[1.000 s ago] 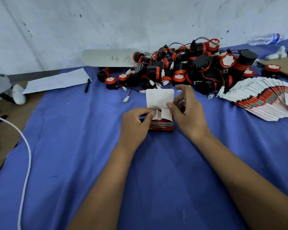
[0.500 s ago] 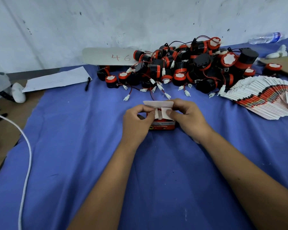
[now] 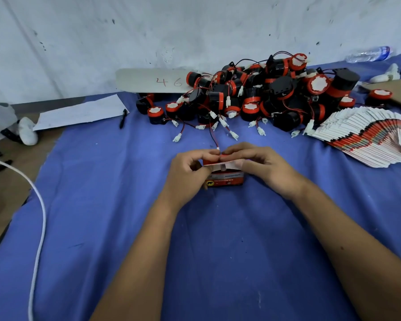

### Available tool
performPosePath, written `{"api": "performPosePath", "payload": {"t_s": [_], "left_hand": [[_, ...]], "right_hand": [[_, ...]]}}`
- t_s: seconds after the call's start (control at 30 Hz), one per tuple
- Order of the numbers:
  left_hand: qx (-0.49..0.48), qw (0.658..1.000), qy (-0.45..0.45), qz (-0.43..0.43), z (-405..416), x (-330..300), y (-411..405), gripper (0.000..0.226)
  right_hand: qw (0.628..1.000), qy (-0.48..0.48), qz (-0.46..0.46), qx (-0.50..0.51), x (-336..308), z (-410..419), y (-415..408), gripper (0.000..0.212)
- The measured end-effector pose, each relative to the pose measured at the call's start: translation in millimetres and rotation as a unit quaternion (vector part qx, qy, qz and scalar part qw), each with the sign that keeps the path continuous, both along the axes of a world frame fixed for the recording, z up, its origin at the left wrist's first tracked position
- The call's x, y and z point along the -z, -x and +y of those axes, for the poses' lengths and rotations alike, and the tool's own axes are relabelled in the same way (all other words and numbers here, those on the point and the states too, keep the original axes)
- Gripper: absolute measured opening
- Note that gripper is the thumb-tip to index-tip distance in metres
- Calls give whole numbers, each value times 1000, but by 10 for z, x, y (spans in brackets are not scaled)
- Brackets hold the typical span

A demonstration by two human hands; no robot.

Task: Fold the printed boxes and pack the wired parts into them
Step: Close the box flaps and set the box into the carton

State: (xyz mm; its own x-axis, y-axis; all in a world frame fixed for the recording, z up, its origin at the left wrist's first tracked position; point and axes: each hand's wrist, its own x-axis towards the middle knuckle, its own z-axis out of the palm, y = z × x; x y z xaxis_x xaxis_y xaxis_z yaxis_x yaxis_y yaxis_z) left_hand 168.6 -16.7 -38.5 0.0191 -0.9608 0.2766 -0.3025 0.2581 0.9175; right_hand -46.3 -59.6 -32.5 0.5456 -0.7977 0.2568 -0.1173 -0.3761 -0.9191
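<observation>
A small red printed box stands on the blue cloth at the centre. My left hand grips its left side, fingers curled over the top flap. My right hand holds the right side and presses the white lid flap down onto the box. A red-and-black wire with a white plug runs from the box top toward the heap of black-and-red wired parts behind it. A fanned stack of flat printed boxes lies at the right.
A white sheet of paper and a black pen lie at the back left. A white cable curves along the left cloth edge. A grey board marked 46 leans at the wall; a plastic bottle lies far right.
The upright white lid flap has been folded down onto the box top. Both hands came lower and closer together over the box.
</observation>
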Motion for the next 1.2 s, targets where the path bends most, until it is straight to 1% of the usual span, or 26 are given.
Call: {"api": "performPosePath", "payload": {"t_s": [0.07,0.13,0.2,0.23,0.3,0.37,0.47,0.57,0.77,0.83,0.9,0.97,1.03,1.1,1.17,1.2], "left_hand": [[24,999,-24,38,24,-32,-33,40],[36,997,-38,55,50,-55,-38,37],[37,998,-27,31,63,-65,-34,27],[38,999,-19,16,62,-62,-35,22],[38,999,-13,-5,51,-41,-43,16],[39,999,-6,-24,43,-15,-59,21],[53,998,7,-36,24,-6,-90,26],[65,997,15,-47,9,3,-110,30],[55,996,30,-64,-11,35,-108,27],[54,996,28,-58,-8,47,-103,27],[55,997,21,-49,5,46,-118,29],[60,997,13,-51,18,39,-141,40],[57,996,12,-72,31,31,-147,58],[51,996,12,-74,39,26,-129,68],[46,996,6,-71,39,23,-119,68],[47,996,4,-72,35,23,-117,67]], "right_hand": [[1000,-4,11,4,-1,22,8,33],[999,14,21,34,18,27,-26,33],[997,37,30,60,37,17,-63,22],[996,44,31,65,46,10,-71,21],[995,61,38,69,56,3,-77,31],[994,72,42,64,53,1,-75,35],[992,92,50,64,62,-6,-63,31],[983,149,75,79,78,-9,-69,31],[956,258,100,99,118,-19,-112,25],[957,258,91,97,120,-19,-109,23],[965,231,81,90,116,-19,-104,23],[974,195,77,87,110,-20,-93,22],[978,172,82,82,96,-25,-88,22],[978,168,93,79,70,-22,-90,30],[977,170,99,85,52,-16,-97,40],[974,177,103,93,50,-15,-103,40]]}}
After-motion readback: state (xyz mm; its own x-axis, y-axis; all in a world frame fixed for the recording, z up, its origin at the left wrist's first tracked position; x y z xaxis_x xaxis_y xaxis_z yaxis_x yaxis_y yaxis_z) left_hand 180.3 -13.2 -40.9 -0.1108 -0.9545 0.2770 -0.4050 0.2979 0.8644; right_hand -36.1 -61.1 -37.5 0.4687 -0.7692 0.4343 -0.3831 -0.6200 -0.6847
